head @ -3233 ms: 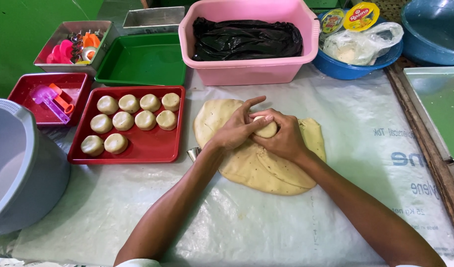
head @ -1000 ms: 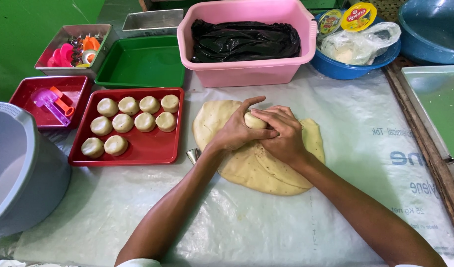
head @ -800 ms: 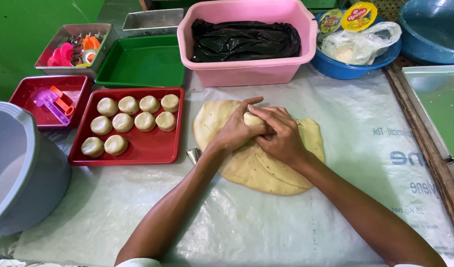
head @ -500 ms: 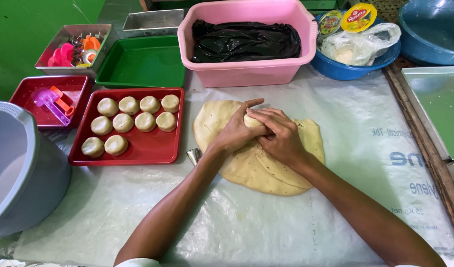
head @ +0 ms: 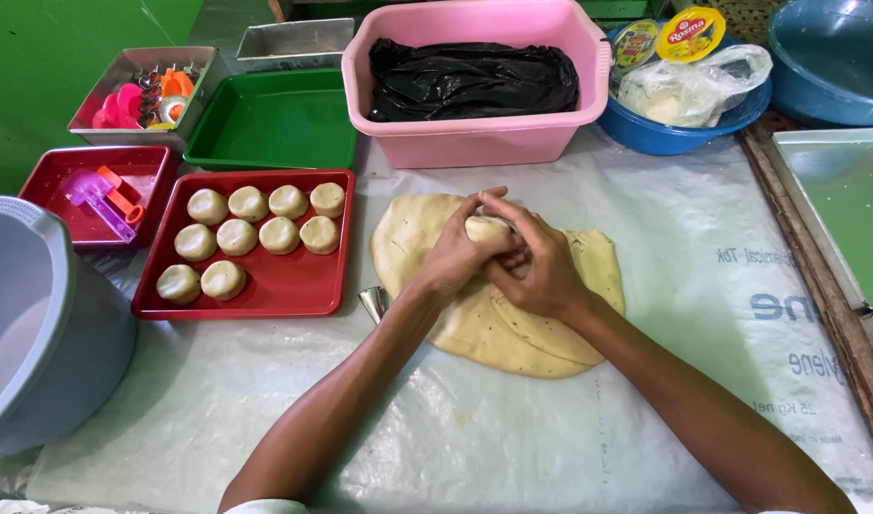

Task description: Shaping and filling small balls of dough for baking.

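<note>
Flat pale speckled dough sheet (head: 498,328) spread on translucent plastic table cover (head: 703,286). Left hand (head: 458,255) and right hand (head: 541,271) both cupped closed around small pale dough ball (head: 486,227). Risk: overpressing, cracking or misshaping versus round dough pieces (head: 251,233) in red tray (head: 274,286).

ten dough rounds (head: 258,235), two red trays (head: 294,286)

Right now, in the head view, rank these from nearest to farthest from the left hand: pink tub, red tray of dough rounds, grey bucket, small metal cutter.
1. Metal cutter, just below-left of the left hand, beside the wrist.
2. Red tray, to the left of the hand.
3. Pink tub, beyond the hand at the table's far side.
4. Grey bucket, at the far left edge.
</note>
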